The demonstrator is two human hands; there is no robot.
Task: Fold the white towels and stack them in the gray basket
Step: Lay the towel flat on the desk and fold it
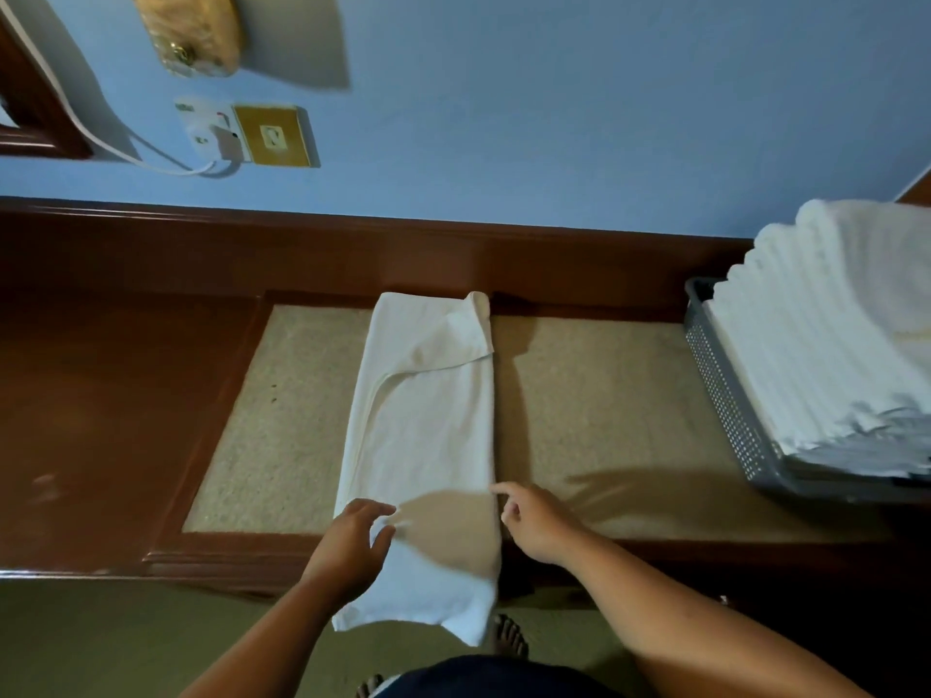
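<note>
At the surface's [604,395] near edge, the left hand [352,539] lays loose, spread fingers [375,508] on the long folded white towel [428,420], the right hand's [536,528] straight forefinger touches its right edge, gripping nothing, and farther right, folded towels [831,345] fill the gray basket [725,395].

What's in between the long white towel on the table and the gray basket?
In the head view, only bare beige speckled tabletop lies between the long white towel and the gray plastic basket; the right hand is at its near edge.
</note>
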